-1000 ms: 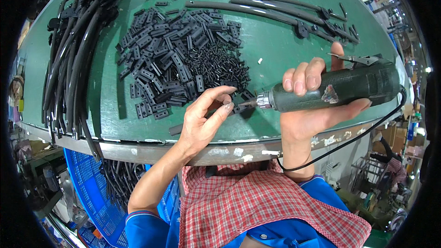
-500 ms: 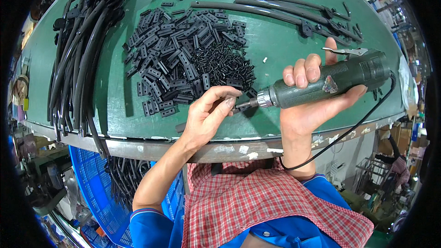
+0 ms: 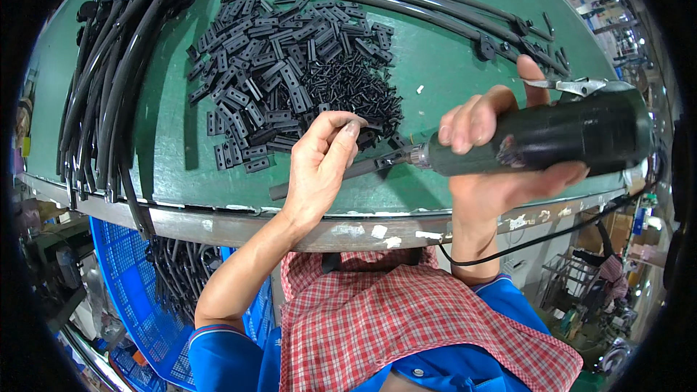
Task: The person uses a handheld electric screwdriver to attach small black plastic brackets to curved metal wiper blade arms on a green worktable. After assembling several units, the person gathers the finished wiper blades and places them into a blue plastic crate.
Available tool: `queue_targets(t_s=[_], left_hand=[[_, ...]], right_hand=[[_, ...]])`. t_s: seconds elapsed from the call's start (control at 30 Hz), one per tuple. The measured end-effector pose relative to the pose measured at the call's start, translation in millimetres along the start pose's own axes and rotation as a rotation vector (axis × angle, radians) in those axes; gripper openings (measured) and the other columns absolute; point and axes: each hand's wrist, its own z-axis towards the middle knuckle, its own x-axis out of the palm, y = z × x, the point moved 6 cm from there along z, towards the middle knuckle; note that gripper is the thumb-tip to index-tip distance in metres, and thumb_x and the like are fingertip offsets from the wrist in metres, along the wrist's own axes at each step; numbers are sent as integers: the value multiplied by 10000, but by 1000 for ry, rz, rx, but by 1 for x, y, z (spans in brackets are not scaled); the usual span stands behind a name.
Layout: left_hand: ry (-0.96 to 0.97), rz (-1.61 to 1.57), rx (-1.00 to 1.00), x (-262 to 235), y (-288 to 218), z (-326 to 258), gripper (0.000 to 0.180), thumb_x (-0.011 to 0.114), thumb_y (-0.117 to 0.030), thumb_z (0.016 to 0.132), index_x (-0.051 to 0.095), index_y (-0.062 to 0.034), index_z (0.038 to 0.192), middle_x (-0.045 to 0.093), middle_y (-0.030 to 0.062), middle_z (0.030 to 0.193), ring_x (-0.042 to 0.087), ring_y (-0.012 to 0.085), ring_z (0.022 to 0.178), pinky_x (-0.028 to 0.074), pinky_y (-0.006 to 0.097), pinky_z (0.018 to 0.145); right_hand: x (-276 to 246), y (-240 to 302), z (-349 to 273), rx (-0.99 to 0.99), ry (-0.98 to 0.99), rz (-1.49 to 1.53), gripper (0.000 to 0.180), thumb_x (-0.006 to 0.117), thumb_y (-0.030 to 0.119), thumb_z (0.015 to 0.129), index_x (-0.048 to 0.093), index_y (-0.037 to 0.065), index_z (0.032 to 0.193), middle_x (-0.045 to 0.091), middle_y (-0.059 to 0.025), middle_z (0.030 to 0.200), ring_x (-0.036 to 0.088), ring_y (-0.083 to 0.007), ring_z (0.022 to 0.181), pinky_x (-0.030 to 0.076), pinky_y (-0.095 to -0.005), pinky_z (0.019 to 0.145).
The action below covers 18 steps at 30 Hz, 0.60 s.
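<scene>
My right hand (image 3: pixel 479 131) wraps around a dark green electric screwdriver (image 3: pixel 570 134), held level with its tip toward the left. Its bit reaches a black tube (image 3: pixel 359 168) lying near the table's front edge; contact is unclear. My left hand (image 3: pixel 316 163) hovers over this tube, thumb and forefinger pinched together. Anything between those fingertips is too small or hidden to make out. Just beyond the left hand lie a heap of black two-hole blocks (image 3: pixel 250 65) and a pile of small black screws (image 3: pixel 356 94).
Bundled black bent tubes (image 3: pixel 109 101) cover the table's left side. Several more tubes (image 3: pixel 435 18) lie at the far right. From the screwdriver a black cord (image 3: pixel 544 236) loops past my right forearm. A blue basket (image 3: pixel 138 297) with tubes stands below the table edge.
My left fingertips have drawn away from the screwdriver's bit, up and to the left. The tube beneath shows more. The screwdriver's rear has shifted right and the whole view has moved slightly.
</scene>
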Motion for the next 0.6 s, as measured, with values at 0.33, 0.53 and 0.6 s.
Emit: queue_targets(t_s=[0.33, 0.53, 0.6], left_hand=[[33, -52, -40, 1, 3, 0, 179, 514, -151, 983, 595, -15, 1065, 452, -59, 649, 381, 15, 562, 294, 182, 492], [48, -35, -45, -2, 4, 0, 163, 512, -128, 977, 589, -19, 1070, 446, -68, 682, 361, 5, 595, 304, 188, 504], [54, -36, -56, -3, 5, 1, 161, 510, -123, 975, 590, -19, 1069, 445, -70, 680, 360, 5, 594, 305, 189, 505]], right_hand=[[11, -12, 1, 20, 209, -76, 1105, 498, 843, 697, 339, -12, 1378, 487, -53, 690, 513, -177, 544, 440, -353, 514], [8, 1, 6, -6, 218, -79, 1036, 509, 786, 762, 336, -27, 1380, 447, -40, 678, 471, -156, 518, 427, -343, 499], [8, -4, 6, 47, 161, -93, 1027, 505, 781, 768, 339, -29, 1378, 448, -40, 673, 473, -155, 516, 427, -343, 495]])
